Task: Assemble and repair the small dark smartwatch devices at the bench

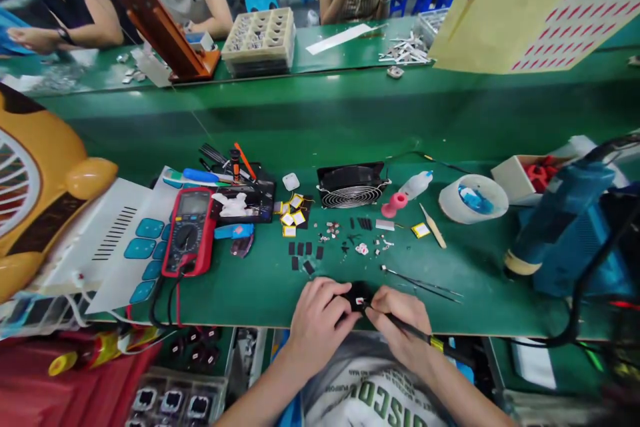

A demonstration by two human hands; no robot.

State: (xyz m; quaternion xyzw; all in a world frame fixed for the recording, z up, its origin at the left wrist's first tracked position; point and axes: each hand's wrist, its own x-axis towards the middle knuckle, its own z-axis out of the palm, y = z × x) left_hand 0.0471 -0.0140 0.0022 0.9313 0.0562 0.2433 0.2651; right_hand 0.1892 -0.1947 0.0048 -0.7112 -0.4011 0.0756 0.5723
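Observation:
My left hand (pixel 323 313) is closed around the edge of a small black part (pixel 359 292) with a white patch on it, just above the table's front edge. My right hand (pixel 400 320) grips a slim black pen-shaped tool (pixel 413 328) with a yellow band near its rear end. Its tip points at the white patch; whether they touch I cannot tell. Beyond my hands lie black rectangular pads (pixel 309 249), tiny loose parts (pixel 361 249) and yellow-edged battery cells (pixel 295 217). To the right are tweezers (pixel 423 285).
A red multimeter (pixel 188 232) and a tool tray (pixel 265 197) stand left. A small fan (pixel 354 185), a bottle (pixel 416 184) and a white tub (pixel 473 199) line the back. A blue hot-air handpiece (pixel 560 213) rises right. People sit across the bench.

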